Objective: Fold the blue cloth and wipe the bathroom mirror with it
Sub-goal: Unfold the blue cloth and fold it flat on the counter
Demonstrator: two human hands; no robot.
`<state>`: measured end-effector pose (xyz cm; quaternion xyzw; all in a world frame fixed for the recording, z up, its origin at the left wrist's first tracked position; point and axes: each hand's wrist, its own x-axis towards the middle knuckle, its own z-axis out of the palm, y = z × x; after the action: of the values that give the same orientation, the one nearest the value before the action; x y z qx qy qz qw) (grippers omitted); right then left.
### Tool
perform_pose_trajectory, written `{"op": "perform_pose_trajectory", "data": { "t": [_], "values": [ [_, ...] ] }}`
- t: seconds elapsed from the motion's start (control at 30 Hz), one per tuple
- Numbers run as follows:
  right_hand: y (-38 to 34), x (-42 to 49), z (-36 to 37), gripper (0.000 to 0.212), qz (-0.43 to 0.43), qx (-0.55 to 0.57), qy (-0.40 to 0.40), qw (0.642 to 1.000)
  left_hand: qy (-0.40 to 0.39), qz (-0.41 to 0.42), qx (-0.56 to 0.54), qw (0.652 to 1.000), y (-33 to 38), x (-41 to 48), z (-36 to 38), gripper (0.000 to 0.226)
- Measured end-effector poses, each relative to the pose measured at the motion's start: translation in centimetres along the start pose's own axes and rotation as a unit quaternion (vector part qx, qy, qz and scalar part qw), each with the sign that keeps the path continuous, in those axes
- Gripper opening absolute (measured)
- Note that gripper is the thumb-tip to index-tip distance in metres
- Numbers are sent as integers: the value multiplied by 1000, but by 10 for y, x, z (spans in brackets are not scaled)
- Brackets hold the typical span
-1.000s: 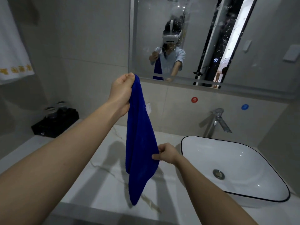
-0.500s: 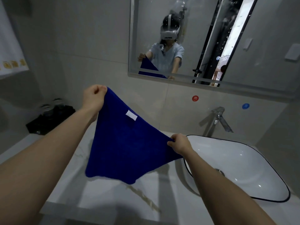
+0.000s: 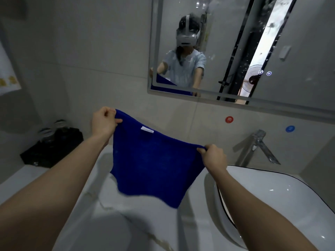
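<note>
- You are holding the blue cloth [image 3: 154,160] spread open in the air between both hands. It is hanging over the marble countertop [image 3: 126,225], just left of the white basin [image 3: 272,196].
- Your left hand [image 3: 104,122] is pinching the cloth's upper left corner, with fingers and thumb curled tight around the edge. It is sitting higher and farther away than the other hand.
- Your right hand [image 3: 213,157] is gripping the opposite top corner with curled fingers, lower and to the right, near the basin's left rim.
- The cloth is hanging unfolded, with its top edge sagging between your hands and its lower edge drooping unevenly. A small white tag [image 3: 147,130] is showing near the top edge.
- The mirror [image 3: 308,42] is hanging on the far wall, above and to the right of the cloth and well apart from it. Splashes and streaks are showing on the glass.
- A chrome faucet [image 3: 257,145] is standing behind the basin, with a red sticker [image 3: 229,119] and a blue sticker [image 3: 290,128] on the wall above it.
- A black tray [image 3: 52,149] is sitting at the far left of the countertop.
</note>
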<state>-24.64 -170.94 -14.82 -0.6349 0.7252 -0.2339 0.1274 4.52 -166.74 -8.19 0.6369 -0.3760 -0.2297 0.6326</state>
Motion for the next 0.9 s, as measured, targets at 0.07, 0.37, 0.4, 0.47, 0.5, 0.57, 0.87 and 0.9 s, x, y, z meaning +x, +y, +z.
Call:
{"op": "perform_pose_trajectory", "data": {
  "t": [0.07,0.37,0.4,0.47,0.5,0.57,0.87,0.9],
  "values": [
    [2,-1,-1,28,-16,3,23,1000,-19,30,11,999,-4,-4,-2,26],
    [58,-60,41,27,-39,-127,-36,990,-64,169,279,943,-99,-72,-29,16],
    [67,-72,48,26,-38,-145,-59,987,-74,182,312,929,-117,-84,-35,13],
    [86,-99,63,24,-32,-175,-119,977,-102,189,390,896,-150,-115,-45,10],
    [96,-112,71,23,-26,-185,-149,971,-118,186,425,878,-167,-132,-50,9],
    [114,-140,87,17,-18,-202,-187,961,-151,200,474,844,-199,-163,-58,8],
    [146,-209,104,24,10,-285,-198,938,-181,269,552,768,-273,-246,-85,20],
    [147,-214,104,26,7,-288,-201,936,-190,263,559,763,-274,-250,-88,15]
  ]
}}
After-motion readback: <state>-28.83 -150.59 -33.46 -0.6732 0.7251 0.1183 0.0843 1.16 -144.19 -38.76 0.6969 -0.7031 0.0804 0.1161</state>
